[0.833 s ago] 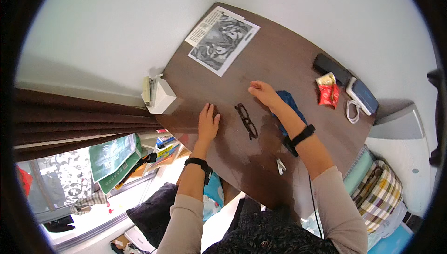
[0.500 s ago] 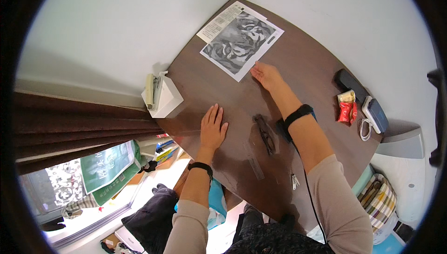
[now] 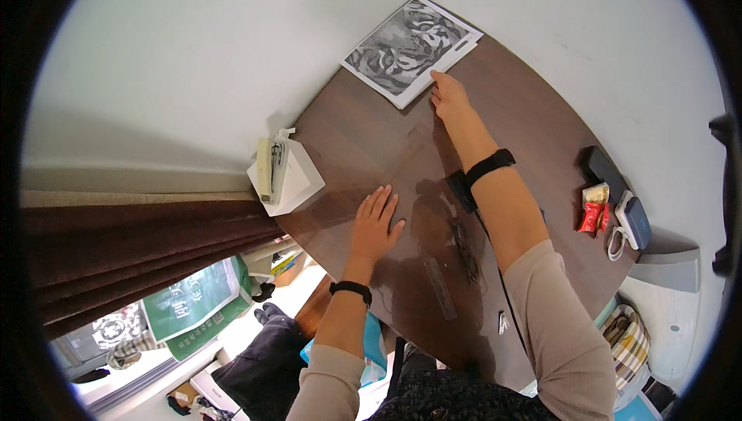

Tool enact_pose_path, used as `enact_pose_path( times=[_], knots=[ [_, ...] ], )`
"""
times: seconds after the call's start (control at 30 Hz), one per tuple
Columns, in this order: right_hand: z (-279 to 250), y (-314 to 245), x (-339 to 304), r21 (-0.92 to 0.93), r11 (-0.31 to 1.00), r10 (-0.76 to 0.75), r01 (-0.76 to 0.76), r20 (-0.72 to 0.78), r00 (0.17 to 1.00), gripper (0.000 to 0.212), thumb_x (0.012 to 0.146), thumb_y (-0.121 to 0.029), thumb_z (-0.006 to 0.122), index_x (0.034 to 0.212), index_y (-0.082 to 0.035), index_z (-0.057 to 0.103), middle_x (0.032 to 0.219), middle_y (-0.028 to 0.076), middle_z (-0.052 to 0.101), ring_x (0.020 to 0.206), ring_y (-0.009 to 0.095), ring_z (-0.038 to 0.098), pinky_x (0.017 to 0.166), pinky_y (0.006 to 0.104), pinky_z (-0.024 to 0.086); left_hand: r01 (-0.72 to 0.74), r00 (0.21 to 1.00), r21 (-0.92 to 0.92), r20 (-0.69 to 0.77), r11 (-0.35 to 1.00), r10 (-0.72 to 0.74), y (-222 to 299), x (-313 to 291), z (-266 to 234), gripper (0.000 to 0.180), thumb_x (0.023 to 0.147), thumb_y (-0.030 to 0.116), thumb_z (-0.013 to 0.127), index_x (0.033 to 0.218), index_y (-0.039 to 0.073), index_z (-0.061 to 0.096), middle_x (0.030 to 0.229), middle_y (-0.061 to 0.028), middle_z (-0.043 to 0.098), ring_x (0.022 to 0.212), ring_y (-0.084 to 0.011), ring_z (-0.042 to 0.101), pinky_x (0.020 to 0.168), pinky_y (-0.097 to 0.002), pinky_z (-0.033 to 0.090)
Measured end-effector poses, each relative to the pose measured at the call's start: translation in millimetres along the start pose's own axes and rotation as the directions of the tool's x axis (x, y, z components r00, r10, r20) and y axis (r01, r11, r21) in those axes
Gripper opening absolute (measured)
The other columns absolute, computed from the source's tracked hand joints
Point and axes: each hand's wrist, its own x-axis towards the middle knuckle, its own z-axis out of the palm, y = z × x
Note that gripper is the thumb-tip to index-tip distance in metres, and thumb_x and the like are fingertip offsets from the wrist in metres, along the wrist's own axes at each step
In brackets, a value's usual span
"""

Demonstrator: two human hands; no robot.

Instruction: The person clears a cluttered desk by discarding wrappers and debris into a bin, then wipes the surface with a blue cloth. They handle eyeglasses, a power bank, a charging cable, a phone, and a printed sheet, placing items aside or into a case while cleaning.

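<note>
A sheet with a black-and-white swirling print point(image 3: 402, 46) lies on other paper at the far corner of the brown table point(image 3: 348, 135). My right hand point(image 3: 450, 95) is at the sheet's near right edge, its fingers curled and closed at the paper's border. Part of its grip is hidden. My left hand point(image 3: 375, 226) rests flat on the tabletop, fingers spread, holding nothing. Between my arms lie a dark, thin object like folded eyeglasses point(image 3: 464, 255) and a clear ruler point(image 3: 440, 290). Small metal keys or a clipper point(image 3: 503, 322) lie nearer to me.
On the left stands a white box point(image 3: 297, 181) with a cream stapler point(image 3: 267, 170) on top. To the right are a black case point(image 3: 601, 172), red snack packets point(image 3: 592, 216) and a blue-and-white device point(image 3: 634, 220) with a white cable. Walls border the far edges.
My right hand has moved away from me with the printed sheet, which now covers the cream page that showed behind it. My left hand stays flat on the table. The whole view has shifted slightly.
</note>
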Motion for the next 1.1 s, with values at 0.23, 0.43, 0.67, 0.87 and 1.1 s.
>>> enact_pose_path(
  times=[0.23,0.43,0.67,0.87,1.1],
  knots=[
    [33,-6,19,0.233,0.972,0.033,-0.016,-0.069,0.997,0.031,0.087,-0.013,0.075,0.11,0.003,0.061,0.1,0.011,0.063,0.078,0.021,0.062,0.061,0.0355,0.05,0.009,1.0,0.002,0.01,1.0,-0.009,0,2,-2,0.051,0.095,0.035,0.059,0.138,0.008,0.053,0.153,-0.0086,0.042,0.14,-0.0288,0.038,0.115,-0.0456,0.033],
    [41,-4,37,0.131,0.991,0.025,-0.027,0.013,1.0,0.041,0.085,-0.014,0.078,0.115,0.006,0.06,0.109,0.015,0.064,0.08,0.024,0.062,0.061,0.0376,0.049,0.007,1.0,-0.009,0.011,1.0,-0.007,-3,3,-1,0.056,0.093,0.035,0.061,0.141,0.01,0.049,0.154,-0.0095,0.041,0.141,-0.0297,0.038,0.116,-0.0468,0.032],
    [57,10,43,-0.21,0.958,-0.212,0.193,-0.069,0.975,0.042,0.083,-0.007,0.076,0.118,0.006,0.057,0.109,0.016,0.064,0.091,0.027,0.065,0.065,0.0415,0.056,0.015,1.0,-0.037,0.013,0.999,-0.015,-2,1,0,0.056,0.092,0.032,0.062,0.142,0.011,0.049,0.154,-0.0091,0.04,0.142,-0.0304,0.037,0.116,-0.0473,0.031],
    [0,-11,8,-0.301,0.92,-0.233,0.25,0.091,0.968,0.035,0.083,0.004,0.069,0.116,0.009,0.058,0.111,0.018,0.065,0.094,0.029,0.066,0.074,0.0413,0.056,-0.042,0.996,-0.081,-0.086,0.996,0.035,-3,2,3,0.055,0.093,0.03,0.06,0.143,0.01,0.049,0.155,-0.0091,0.039,0.142,-0.0317,0.036,0.116,-0.0482,0.028],
    [-141,-41,-104,-0.23,0.965,-0.044,0.124,0.322,0.946,0.038,0.089,-0.001,0.068,0.124,0.005,0.058,0.12,0.018,0.064,0.107,0.029,0.063,0.092,0.0395,0.052,0.03,0.995,-0.089,-0.095,0.996,-0.039,-3,-5,11,0.046,0.096,0.026,0.055,0.137,0.006,0.054,0.148,-0.011,0.048,0.137,-0.0314,0.043,0.115,-0.0458,0.03]
  ],
)
